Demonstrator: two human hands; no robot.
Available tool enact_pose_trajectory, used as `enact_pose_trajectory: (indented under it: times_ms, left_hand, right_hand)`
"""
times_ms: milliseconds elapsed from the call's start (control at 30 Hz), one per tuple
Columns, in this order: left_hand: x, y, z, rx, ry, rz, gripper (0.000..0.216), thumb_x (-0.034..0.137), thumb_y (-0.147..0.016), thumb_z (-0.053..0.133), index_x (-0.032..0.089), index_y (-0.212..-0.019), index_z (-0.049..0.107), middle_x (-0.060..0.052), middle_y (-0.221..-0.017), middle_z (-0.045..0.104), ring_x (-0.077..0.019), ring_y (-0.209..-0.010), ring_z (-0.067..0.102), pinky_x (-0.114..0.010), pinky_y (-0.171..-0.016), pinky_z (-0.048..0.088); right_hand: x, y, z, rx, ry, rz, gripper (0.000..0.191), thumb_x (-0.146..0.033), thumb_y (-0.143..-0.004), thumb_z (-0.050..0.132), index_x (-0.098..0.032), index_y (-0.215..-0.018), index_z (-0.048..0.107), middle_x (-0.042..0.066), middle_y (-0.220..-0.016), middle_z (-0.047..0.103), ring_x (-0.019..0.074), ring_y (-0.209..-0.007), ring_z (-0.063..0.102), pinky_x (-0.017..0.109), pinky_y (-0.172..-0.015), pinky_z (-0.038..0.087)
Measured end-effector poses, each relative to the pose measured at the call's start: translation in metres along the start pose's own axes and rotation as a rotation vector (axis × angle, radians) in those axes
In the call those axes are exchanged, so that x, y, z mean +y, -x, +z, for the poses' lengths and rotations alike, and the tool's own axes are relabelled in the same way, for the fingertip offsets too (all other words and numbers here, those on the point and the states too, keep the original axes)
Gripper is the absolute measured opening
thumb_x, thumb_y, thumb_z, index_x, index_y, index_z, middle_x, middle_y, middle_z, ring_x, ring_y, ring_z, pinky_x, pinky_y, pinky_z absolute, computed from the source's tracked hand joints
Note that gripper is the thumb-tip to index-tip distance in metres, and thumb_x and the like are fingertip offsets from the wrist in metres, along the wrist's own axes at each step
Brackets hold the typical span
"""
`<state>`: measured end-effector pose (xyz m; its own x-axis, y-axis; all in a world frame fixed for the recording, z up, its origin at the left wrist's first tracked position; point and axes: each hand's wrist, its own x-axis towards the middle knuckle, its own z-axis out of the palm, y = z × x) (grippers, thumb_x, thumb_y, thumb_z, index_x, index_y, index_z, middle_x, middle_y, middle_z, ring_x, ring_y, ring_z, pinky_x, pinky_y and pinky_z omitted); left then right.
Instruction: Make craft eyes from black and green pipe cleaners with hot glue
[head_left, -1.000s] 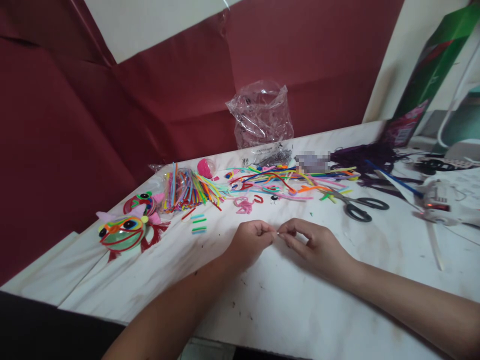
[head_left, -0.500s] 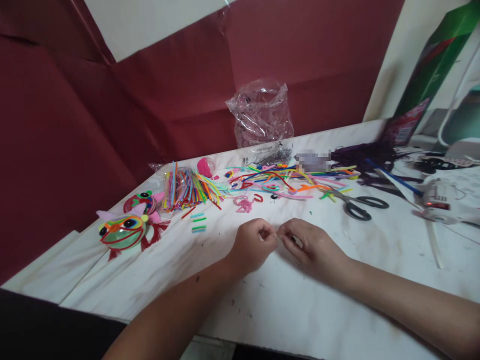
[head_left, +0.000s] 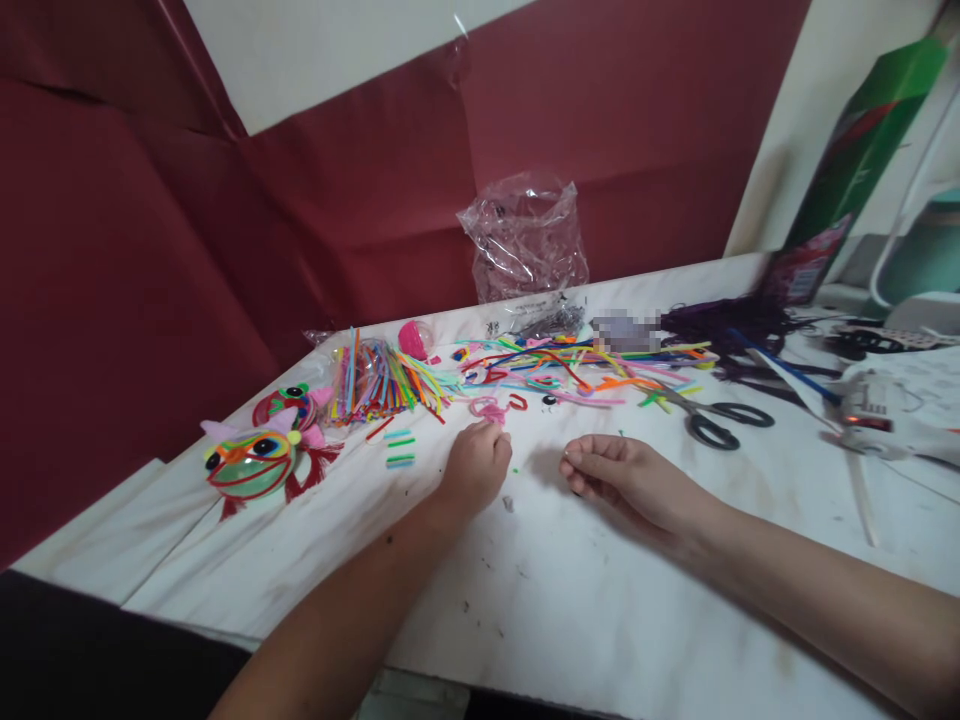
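Note:
My left hand (head_left: pixel 476 468) is closed in a loose fist just in front of a curled pink pipe cleaner (head_left: pixel 489 410). Its fingertips point away from me, so whatever they hold is hidden. A hand's width to the right, my right hand (head_left: pixel 619 470) pinches thumb against forefinger above the table. Anything between those fingertips is too small to name. A bent red pipe cleaner (head_left: pixel 517 402) lies beyond the gap between my hands. Short green and blue pieces (head_left: pixel 400 442) lie in a row left of my left hand.
Black-handled scissors (head_left: pixel 716 425) lie to the right, beside loose pipe cleaners (head_left: pixel 555 360). A bundle of colourful pipe cleaners (head_left: pixel 382 380) and a decorated animal-face ornament (head_left: pixel 251 465) are at left. A clear plastic bag (head_left: pixel 529 240) stands at the back, a glue gun (head_left: pixel 874 415) far right.
My hands, fingertips meeting before, have come apart. The left has moved left and away from me toward the pink pipe cleaner; the right stays in nearly the same place. Small bits now show on the table between them.

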<state>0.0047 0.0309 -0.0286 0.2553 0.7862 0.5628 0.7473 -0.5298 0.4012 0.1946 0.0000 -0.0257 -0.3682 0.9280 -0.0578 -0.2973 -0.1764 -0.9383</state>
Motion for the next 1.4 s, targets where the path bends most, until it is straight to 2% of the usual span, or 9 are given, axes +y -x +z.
enact_pose_trajectory:
  times_ms: [133,267,400,700,867,1000,1100,1233,1400]
  left_hand:
    - [0.012,0.005,0.0,0.053,0.057,0.046,0.019,0.006,-0.07,0.046,0.015,-0.08,0.059,-0.005,-0.076,0.06,-0.018,-0.075,0.056,-0.03,-0.07,0.043]
    - [0.035,0.012,-0.003,0.092,0.226,0.213,0.014,0.011,-0.077,0.049,0.017,-0.079,0.062,-0.004,-0.071,0.063,-0.0164,-0.072,0.057,-0.03,-0.071,0.043]
    - [0.047,0.017,-0.004,0.071,0.255,0.263,0.007,0.015,-0.075,0.058,0.017,-0.08,0.064,-0.003,-0.068,0.064,-0.0168,-0.068,0.057,-0.031,-0.068,0.043]
    - [0.041,0.017,0.0,0.035,0.293,0.132,0.006,0.012,-0.073,0.06,0.017,-0.073,0.064,-0.002,-0.067,0.063,-0.0166,-0.07,0.057,-0.029,-0.069,0.045]
    - [0.037,0.013,-0.003,0.066,0.348,-0.014,0.012,0.012,-0.078,0.052,0.016,-0.076,0.064,-0.002,-0.073,0.064,-0.0144,-0.072,0.059,-0.026,-0.069,0.045]
    - [0.035,0.014,-0.004,0.105,0.307,0.076,0.011,0.012,-0.078,0.052,0.016,-0.078,0.063,-0.004,-0.075,0.063,-0.0155,-0.074,0.059,-0.028,-0.07,0.046]
    - [0.035,0.016,-0.004,0.099,0.264,0.189,0.012,0.014,-0.079,0.05,0.017,-0.079,0.062,-0.005,-0.076,0.063,-0.0167,-0.075,0.058,-0.03,-0.071,0.046]
    - [0.033,0.017,-0.002,0.056,0.16,0.3,0.013,0.015,-0.079,0.051,0.017,-0.085,0.063,-0.006,-0.076,0.063,-0.0179,-0.076,0.056,-0.032,-0.071,0.045]
    - [0.031,0.018,0.002,0.028,0.141,0.238,0.01,0.015,-0.076,0.057,0.016,-0.083,0.064,-0.005,-0.075,0.06,-0.0177,-0.075,0.054,-0.031,-0.07,0.044]
  right_hand:
    - [-0.001,0.002,0.0,-0.023,-0.07,0.034,0.022,-0.032,-0.063,0.075,-0.014,-0.066,0.063,0.001,-0.062,0.062,0.0061,-0.052,0.049,0.02,-0.051,0.035]
    - [0.001,0.003,0.002,-0.049,-0.072,0.039,0.022,-0.032,-0.063,0.075,-0.014,-0.066,0.063,0.0,-0.063,0.063,0.0061,-0.053,0.049,0.02,-0.052,0.035]
    - [0.004,0.003,0.002,-0.094,-0.042,0.013,0.024,-0.036,-0.065,0.073,-0.014,-0.066,0.063,-0.001,-0.056,0.06,0.0063,-0.052,0.046,0.021,-0.052,0.033]
    - [0.006,0.002,0.004,-0.036,-0.021,0.026,0.025,-0.035,-0.061,0.076,-0.014,-0.068,0.064,0.0,-0.057,0.061,0.0062,-0.05,0.046,0.021,-0.051,0.034]
    - [0.001,0.002,0.004,-0.004,-0.093,0.027,0.019,-0.03,-0.065,0.074,-0.013,-0.071,0.066,0.004,-0.069,0.067,0.0088,-0.056,0.056,0.022,-0.055,0.044]
    - [-0.001,0.003,0.003,-0.003,-0.22,0.069,0.011,-0.023,-0.072,0.067,-0.013,-0.077,0.067,0.008,-0.073,0.069,0.014,-0.066,0.064,0.027,-0.069,0.051]
    - [-0.001,0.004,0.002,-0.01,-0.283,0.065,0.008,-0.018,-0.076,0.061,-0.013,-0.08,0.066,0.01,-0.077,0.07,0.016,-0.071,0.066,0.03,-0.079,0.051]
    - [-0.001,0.005,0.002,-0.012,-0.303,0.059,0.01,-0.012,-0.076,0.058,-0.012,-0.083,0.065,0.011,-0.079,0.071,0.0168,-0.073,0.067,0.032,-0.084,0.05]
    - [-0.002,0.006,0.005,-0.015,-0.311,0.05,0.017,-0.011,-0.071,0.061,-0.013,-0.088,0.064,0.01,-0.085,0.071,0.0172,-0.079,0.067,0.031,-0.086,0.048]
